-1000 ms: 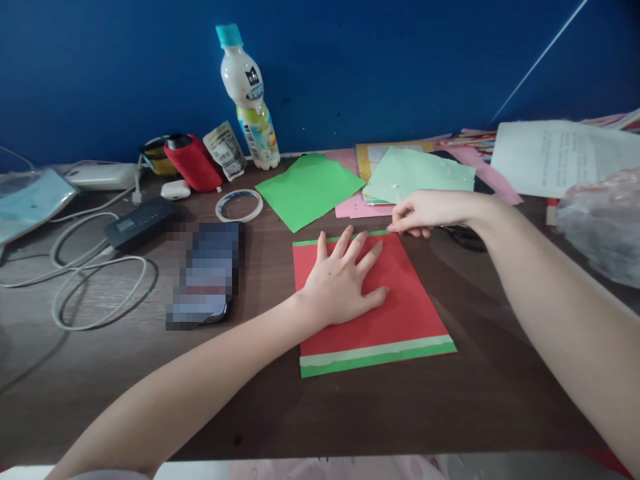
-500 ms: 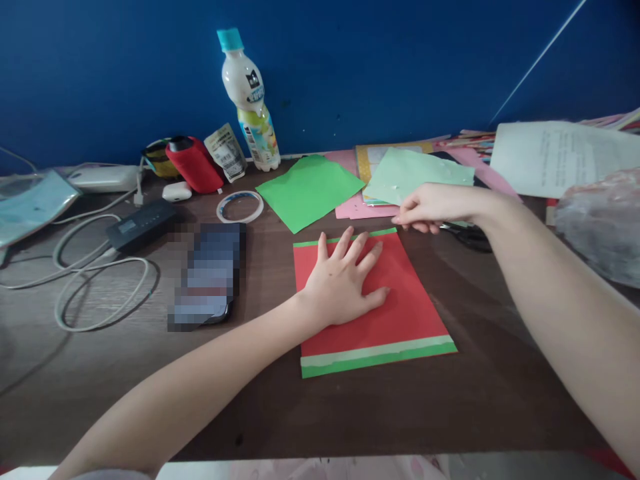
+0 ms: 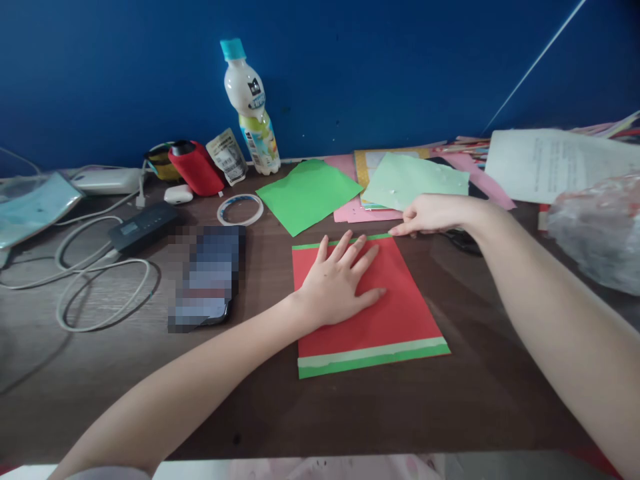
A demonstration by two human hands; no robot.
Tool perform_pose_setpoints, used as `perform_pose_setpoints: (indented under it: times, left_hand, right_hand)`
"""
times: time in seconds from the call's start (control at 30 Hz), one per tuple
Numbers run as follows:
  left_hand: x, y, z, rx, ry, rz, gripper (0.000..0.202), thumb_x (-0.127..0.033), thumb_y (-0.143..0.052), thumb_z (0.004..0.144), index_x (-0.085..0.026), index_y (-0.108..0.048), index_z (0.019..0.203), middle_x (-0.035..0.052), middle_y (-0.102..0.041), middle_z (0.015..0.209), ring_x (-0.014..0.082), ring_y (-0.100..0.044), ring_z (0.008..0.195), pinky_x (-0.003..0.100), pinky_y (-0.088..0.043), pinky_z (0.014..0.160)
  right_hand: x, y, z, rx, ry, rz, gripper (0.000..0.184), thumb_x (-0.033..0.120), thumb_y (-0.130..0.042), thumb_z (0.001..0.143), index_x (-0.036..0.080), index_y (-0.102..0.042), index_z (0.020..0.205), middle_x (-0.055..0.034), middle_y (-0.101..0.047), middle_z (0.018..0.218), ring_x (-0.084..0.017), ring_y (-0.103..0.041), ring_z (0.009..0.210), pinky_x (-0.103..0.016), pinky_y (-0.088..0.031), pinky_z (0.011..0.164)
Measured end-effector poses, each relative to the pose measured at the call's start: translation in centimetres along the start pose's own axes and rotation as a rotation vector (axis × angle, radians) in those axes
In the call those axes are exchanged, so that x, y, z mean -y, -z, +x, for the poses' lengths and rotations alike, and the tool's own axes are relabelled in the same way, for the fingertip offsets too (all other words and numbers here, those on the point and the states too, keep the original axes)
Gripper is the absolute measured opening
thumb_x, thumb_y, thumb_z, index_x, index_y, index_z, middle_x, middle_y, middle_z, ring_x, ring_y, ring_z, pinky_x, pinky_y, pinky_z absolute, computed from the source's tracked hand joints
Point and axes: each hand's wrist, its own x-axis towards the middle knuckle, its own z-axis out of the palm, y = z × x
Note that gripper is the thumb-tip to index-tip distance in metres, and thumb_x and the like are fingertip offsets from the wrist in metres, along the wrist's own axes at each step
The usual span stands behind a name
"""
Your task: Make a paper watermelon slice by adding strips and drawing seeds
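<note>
My left hand (image 3: pixel 333 290) lies flat on a red sheet of paper (image 3: pixel 400 303), fingers spread. A narrow green strip (image 3: pixel 377 236) runs along the sheet's far edge. Along the near edge is a wider band (image 3: pixel 375 358), pale green above and bright green below, with a wavy border between. My right hand (image 3: pixel 425 213) is at the far right corner, its fingers curled in and one fingertip touching the green strip. No object shows in it. Just right of those fingers lies a dark-handled tool (image 3: pixel 465 241), partly hidden by the wrist.
Behind the sheet lie a bright green paper (image 3: pixel 310 193), a pale green paper (image 3: pixel 415 181) and pink sheets. A tape roll (image 3: pixel 240 210), phone (image 3: pixel 213 277) and cables (image 3: pixel 103 293) are to the left. A bottle (image 3: pixel 253 113) stands by the blue wall; crumpled clear plastic (image 3: pixel 597 230) sits right.
My right hand has come slightly nearer and left, and its fingertip now meets the strip's far right corner. My left hand stays flat on the red sheet. The view has shifted slightly.
</note>
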Motion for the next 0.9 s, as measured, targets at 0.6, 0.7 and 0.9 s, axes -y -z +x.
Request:
perform_pose_setpoints:
  times: [0.6,0.7,0.9]
  left_hand:
    - [3.5,3.8,-1.9,0.053,0.204,-0.138,0.053,-0.028,-0.02,0.087,-0.004,-0.021,0.135,0.0101,-0.017,0.143,0.0194,-0.006,0.132,0.038,-0.014,0.108]
    - [3.1,1.8,-3.4,0.063,0.238,-0.026,0.058,-0.036,-0.024,0.087,-0.002,-0.022,0.134,0.0137,-0.019,0.142,0.0222,-0.012,0.132,0.038,-0.018,0.107]
    - [2.2,0.3,-4.0,-0.056,0.283,0.103,0.057,-0.035,-0.029,0.085,-0.004,-0.027,0.133,0.0125,-0.023,0.141,0.0221,-0.017,0.131,0.038,-0.021,0.106]
  right_hand:
    - [4.0,-3.0,-0.6,-0.242,0.247,-0.095,0.04,0.05,-0.039,0.079,0.018,-0.051,0.058,-0.0027,-0.056,0.06,-0.013,-0.048,0.053,-0.024,-0.028,0.047]
    - [4.7,-3.8,-0.8,-0.345,0.17,-0.112,0.049,0.059,-0.038,0.077,0.017,-0.054,0.057,-0.0053,-0.058,0.06,-0.017,-0.052,0.058,-0.026,-0.028,0.048]
    - [5.5,-5.8,-0.8,-0.501,0.06,-0.111,0.045,0.056,-0.039,0.079,0.017,-0.06,0.07,-0.0081,-0.062,0.069,-0.021,-0.056,0.065,-0.026,-0.028,0.049]
